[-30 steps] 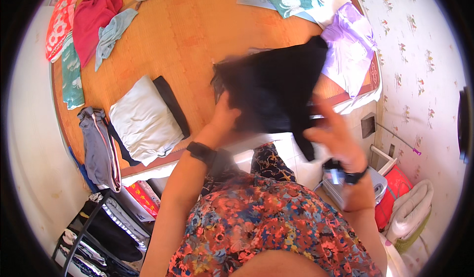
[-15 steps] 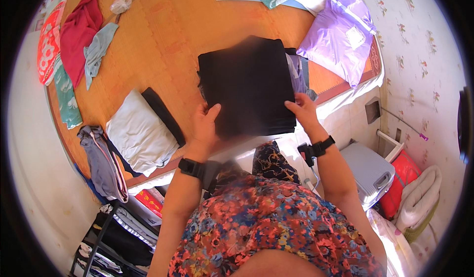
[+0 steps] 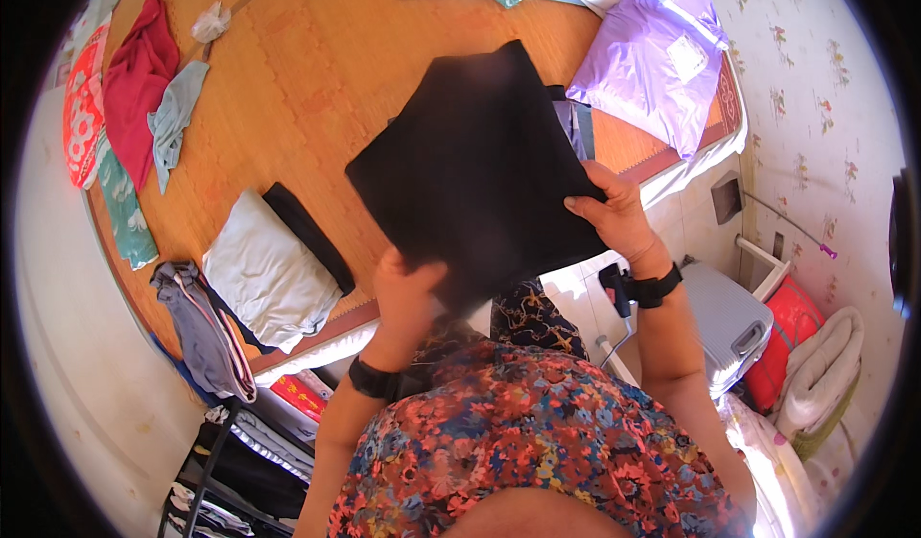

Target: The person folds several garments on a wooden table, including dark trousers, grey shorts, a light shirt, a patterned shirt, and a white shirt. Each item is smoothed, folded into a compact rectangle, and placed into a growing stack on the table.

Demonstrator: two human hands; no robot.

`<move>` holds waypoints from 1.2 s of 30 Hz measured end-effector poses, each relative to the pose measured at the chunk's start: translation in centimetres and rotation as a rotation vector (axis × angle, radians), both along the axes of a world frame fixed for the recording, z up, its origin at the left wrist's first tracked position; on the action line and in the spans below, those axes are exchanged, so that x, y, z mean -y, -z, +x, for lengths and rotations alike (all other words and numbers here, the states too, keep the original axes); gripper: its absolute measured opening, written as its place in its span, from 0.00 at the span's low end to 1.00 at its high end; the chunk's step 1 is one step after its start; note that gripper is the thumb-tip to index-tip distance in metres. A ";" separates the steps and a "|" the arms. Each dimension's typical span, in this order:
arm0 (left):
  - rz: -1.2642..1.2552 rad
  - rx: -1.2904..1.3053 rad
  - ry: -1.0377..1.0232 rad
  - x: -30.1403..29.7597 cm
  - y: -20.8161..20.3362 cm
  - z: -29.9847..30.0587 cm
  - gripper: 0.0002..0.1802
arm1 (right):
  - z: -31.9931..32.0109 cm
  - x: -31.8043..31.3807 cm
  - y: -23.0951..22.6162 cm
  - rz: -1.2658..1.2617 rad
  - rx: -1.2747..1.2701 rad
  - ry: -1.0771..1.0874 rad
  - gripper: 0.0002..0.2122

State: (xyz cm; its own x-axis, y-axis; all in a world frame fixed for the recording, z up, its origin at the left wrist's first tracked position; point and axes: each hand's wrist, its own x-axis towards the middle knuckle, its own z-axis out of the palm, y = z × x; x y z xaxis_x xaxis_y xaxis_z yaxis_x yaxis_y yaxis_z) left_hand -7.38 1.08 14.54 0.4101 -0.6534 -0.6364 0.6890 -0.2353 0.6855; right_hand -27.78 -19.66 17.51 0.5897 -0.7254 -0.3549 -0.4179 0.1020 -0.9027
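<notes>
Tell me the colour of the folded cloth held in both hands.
Plain black, no pattern visible. The folded cloth shows best in the head view, the only view.

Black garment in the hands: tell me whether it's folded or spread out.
Folded. The black garment forms a compact flat rectangle with straight edges, gripped at its near edge by the left hand and right hand above the bed.

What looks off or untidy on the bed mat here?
Nothing damaged or spilled. The folded black garment sits square between left hand and right hand. Only the red cloth and grey-blue cloth lie crumpled, unlike the folded pale garment.
</notes>
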 end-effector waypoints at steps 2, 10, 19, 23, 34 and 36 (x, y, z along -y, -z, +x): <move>-0.053 0.011 0.098 -1.9 0.7 -1.2 0.16 | -0.5 1.6 -0.6 -0.041 -0.030 -0.124 0.15; -0.058 -0.520 0.245 -2.3 6.2 -3.4 0.20 | -0.5 7.9 7.1 -0.027 -0.430 -0.144 0.19; -0.004 -0.120 0.441 -2.9 5.8 -4.6 0.20 | 0.3 5.1 3.4 -0.333 -0.285 -0.264 0.17; 0.170 -0.258 0.511 -3.0 2.2 -7.1 0.20 | 0.5 5.9 3.2 -0.358 -0.232 -0.387 0.17; 0.003 -0.339 -0.004 -4.6 7.7 -4.8 0.16 | -1.0 6.7 6.8 -0.382 -0.708 -0.239 0.20; 0.118 -0.110 0.004 -4.6 6.9 -4.2 0.15 | -0.6 6.8 7.4 -0.360 -0.715 -0.265 0.19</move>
